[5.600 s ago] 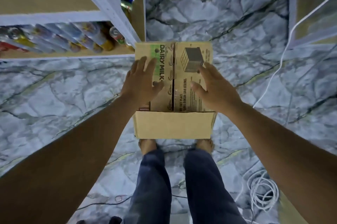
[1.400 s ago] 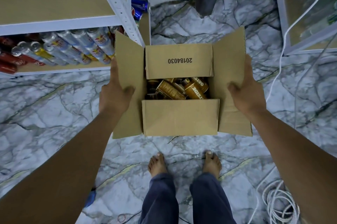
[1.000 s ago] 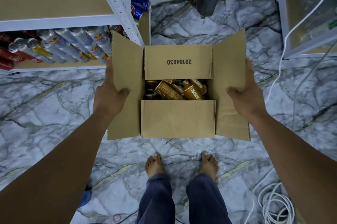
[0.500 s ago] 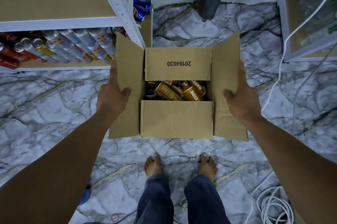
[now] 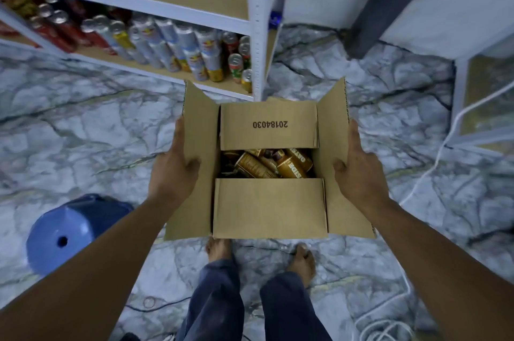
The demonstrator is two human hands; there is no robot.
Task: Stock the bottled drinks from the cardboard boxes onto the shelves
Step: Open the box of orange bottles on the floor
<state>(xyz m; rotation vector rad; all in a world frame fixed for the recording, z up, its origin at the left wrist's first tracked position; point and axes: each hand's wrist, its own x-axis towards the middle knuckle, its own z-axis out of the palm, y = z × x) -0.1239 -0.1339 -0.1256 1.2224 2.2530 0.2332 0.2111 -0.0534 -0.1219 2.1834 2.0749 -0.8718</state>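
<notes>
Marble floor (image 5: 83, 132), blue stool (image 5: 64, 235) newly visible, left hand (image 5: 173, 174), right hand (image 5: 358, 174) still gripping box (image 5: 269, 207) flaps

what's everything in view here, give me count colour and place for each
cardboard box: one, brown, centre, flaps open, held off the floor
drinks: at least three showing, gold-brown, lying inside the box; the rest hidden by the flaps
shelf: one, white frame with tan boards, upper left
cans: many, silver, red, yellow and green, on the lower board of the shelf
stool: one, blue, on the floor at lower left
cable: one, white, coiled at lower right
cabinet: one, white-framed, right edge
floor: grey-white marble pattern
left hand: one, grips the box's left flap
right hand: one, grips the right flap
legs: two, dark blue trousers, bottom centre
feet: two, bare, under the box
</notes>
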